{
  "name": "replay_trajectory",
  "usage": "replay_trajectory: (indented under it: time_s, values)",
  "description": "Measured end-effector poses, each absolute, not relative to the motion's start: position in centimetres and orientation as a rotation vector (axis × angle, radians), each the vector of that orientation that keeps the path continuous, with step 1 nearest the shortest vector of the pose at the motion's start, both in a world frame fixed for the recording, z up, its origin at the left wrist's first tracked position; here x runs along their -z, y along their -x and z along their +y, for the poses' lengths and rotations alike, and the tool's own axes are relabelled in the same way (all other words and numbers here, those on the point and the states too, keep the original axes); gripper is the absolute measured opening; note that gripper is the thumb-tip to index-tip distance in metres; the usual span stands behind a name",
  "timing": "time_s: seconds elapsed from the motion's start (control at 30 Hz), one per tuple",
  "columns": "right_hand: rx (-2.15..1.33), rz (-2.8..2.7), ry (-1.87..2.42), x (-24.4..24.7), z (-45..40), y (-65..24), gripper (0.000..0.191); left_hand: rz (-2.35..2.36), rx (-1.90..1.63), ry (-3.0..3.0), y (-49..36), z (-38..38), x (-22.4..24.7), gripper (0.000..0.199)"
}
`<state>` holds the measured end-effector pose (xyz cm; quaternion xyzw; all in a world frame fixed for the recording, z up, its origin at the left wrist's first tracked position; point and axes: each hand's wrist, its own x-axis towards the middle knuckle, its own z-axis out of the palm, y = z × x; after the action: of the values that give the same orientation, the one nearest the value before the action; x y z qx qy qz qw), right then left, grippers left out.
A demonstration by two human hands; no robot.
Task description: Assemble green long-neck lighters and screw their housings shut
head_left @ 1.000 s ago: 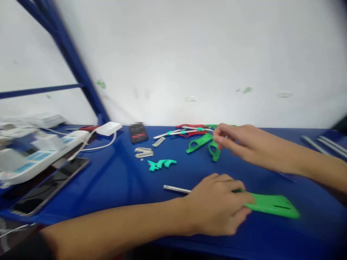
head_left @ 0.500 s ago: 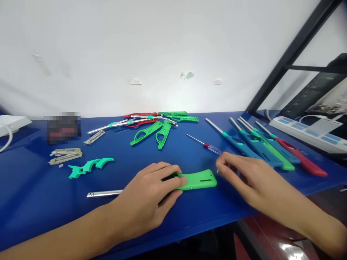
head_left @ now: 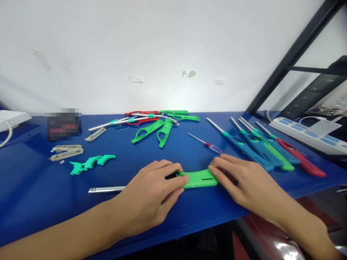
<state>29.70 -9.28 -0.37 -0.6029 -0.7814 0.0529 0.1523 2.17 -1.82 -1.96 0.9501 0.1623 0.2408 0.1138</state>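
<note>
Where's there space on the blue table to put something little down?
There's room between the teal pieces and the screwdriver, in front of the green shells. Another bare patch: left of the held lighter. It's crowded at the back around the red shells, and at right among long lighters.

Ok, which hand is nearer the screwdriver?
Right. The right hand is just on the near side of the screwdriver, by its handle; the left hand is farther off, toward the near left, on the green lighter.

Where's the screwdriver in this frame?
In the head view, the screwdriver lies on the blue table right of centre, between the green shells and the leftmost blue-handled lighter, just beyond the right hand.
</note>
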Motion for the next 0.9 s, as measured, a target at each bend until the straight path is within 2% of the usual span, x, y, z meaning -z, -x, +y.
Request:
replay_trajectory:
  time_s: [0.73,0.9]
  values:
    - [-0.140,-2.265,1.662,0.67,-9.66,-30.02,0.032,0.476,-0.729,-2.785,-2.22,-1.72,2.01,0.022]
    - [-0.257,-2.227,1.703,0.34,-9.43,-29.98,0.033,0.467,-0.766,-2.786,-2.23,-1.78,2.03,0.021]
